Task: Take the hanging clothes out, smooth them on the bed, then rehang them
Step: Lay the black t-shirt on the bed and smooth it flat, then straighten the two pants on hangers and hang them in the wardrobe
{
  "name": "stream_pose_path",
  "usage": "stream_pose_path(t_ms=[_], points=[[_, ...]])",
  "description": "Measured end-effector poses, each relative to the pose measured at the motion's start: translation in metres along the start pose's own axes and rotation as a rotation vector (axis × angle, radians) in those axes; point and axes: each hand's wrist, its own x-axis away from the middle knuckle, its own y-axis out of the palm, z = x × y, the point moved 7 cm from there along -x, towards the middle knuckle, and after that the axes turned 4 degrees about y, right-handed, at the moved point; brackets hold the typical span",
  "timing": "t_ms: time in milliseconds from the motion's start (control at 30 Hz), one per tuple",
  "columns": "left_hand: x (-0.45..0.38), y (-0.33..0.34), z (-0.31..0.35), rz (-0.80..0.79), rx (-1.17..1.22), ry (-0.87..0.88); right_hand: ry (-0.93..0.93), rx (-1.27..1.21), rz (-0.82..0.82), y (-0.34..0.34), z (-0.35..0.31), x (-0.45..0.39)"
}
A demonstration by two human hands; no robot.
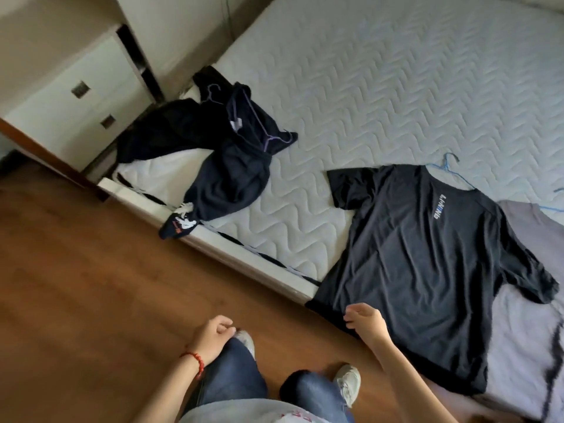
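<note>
Both the right hand (364, 320) and left hand (213, 332) hang loosely curled, holding nothing, beside the bed's (396, 87) near edge, where the black "LI-NING" T-shirt (427, 264) overhangs.

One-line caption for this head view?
Right hand at hem of black T-shirt spread flat on white quilted mattress; crumpled dark clothes wait.

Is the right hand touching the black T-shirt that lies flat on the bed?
Cannot tell. In the head view the right hand overlaps the hem of the black T-shirt, fingers loosely curled, but neither contact nor a gap shows plainly.
</note>
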Motion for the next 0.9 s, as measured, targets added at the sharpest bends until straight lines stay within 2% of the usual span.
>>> stream_pose_path(t_ms=[200, 300, 667, 800, 900], points=[[-0.016, -0.111, -0.062, 0.145, 0.117, -0.065, -0.076, 0.193, -0.107, 0.093, -0.081, 0.005], [-0.027, -0.146, -0.066, 0.165, 0.175, -0.068, -0.054, 0.158, -0.122, 0.119, -0.104, -0.001], [-0.112, -0.226, -0.028, 0.074, 0.127, -0.049, 0.141, 0.000, -0.174, 0.168, -0.172, -0.048], [-0.150, -0.282, -0.003, 0.115, 0.082, -0.063, 0.212, -0.053, -0.171, 0.183, -0.216, -0.090], [-0.186, -0.329, 0.030, 0.162, 0.061, -0.043, 0.177, -0.058, -0.145, 0.188, -0.263, -0.122]])
